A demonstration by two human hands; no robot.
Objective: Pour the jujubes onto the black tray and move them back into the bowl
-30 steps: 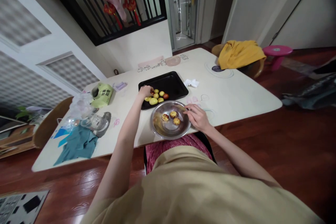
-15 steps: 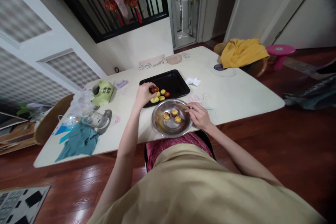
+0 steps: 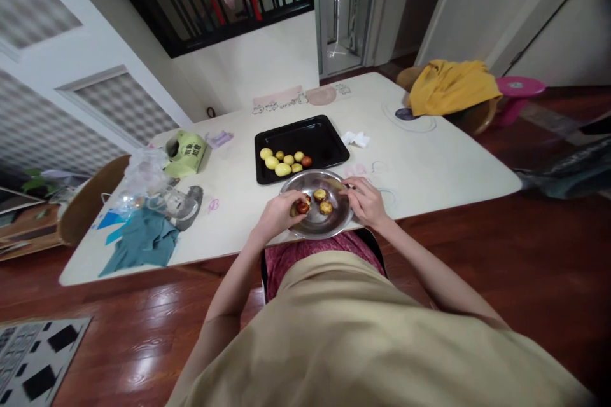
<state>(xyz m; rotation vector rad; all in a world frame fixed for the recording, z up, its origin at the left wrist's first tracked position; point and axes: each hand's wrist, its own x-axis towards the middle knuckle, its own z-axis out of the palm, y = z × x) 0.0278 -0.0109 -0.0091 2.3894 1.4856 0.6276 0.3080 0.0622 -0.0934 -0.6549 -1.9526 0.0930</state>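
Observation:
My left hand is inside the left part of a shiny metal bowl, its fingers closed around a small round reddish-brown fruit. Three yellow-and-brown egg tarts are in the bowl; two of them show plainly, and the third is partly hidden by my left fingers. My right hand grips the bowl's right rim between thumb and fingers. Just behind the bowl, a black baking tray holds several yellow roundish fruits or potatoes and one reddish-brown piece.
A crumpled white tissue lies right of the tray. Left on the table are a green package, clear plastic bags and a teal cloth. A yellow garment hangs over a chair at the far right.
My left hand has moved from the tray down into the bowl, carrying the reddish-brown fruit. My right hand stays at the bowl's rim. The view has shifted slightly.

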